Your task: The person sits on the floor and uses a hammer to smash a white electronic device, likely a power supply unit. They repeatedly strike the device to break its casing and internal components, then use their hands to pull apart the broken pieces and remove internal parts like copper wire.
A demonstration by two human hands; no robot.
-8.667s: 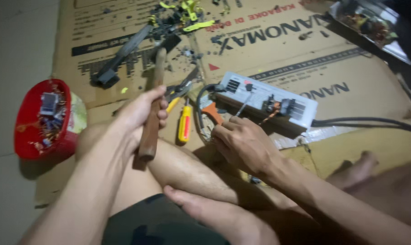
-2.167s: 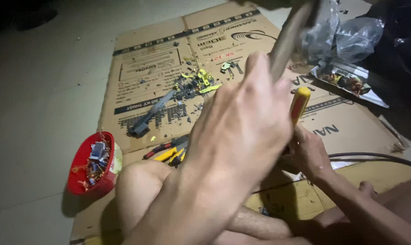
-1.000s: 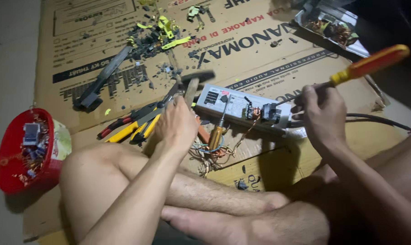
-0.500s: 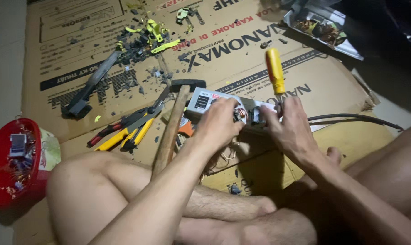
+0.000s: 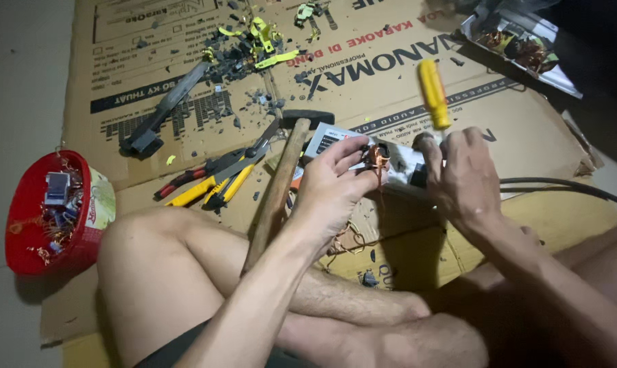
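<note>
My left hand [image 5: 337, 185] pinches a small copper coil [image 5: 376, 157] on a long grey electronic unit [image 5: 342, 142] lying on flattened cardboard [image 5: 186, 48]. My right hand [image 5: 462, 177] is closed around a screwdriver with a yellow handle [image 5: 434, 93], handle pointing up, tip down at the unit beside the coil. A wooden-handled hammer [image 5: 281, 184] lies against my left leg, its black head [image 5: 308, 117] resting next to the unit. Loose copper wire [image 5: 346, 240] lies under my left wrist.
A red bowl [image 5: 29, 245] of small parts stands at the left on the floor. Yellow- and red-handled pliers [image 5: 209, 182], a dark metal bar [image 5: 160, 112] and broken yellow and black scraps [image 5: 254, 41] lie on the cardboard. A tray of coils [image 5: 519, 51] sits far right; black cables [image 5: 560, 189] run right.
My left hand let go of the hammer, which now lies against my leg, and moved onto the copper coil. My right hand lowered the screwdriver to the unit.
</note>
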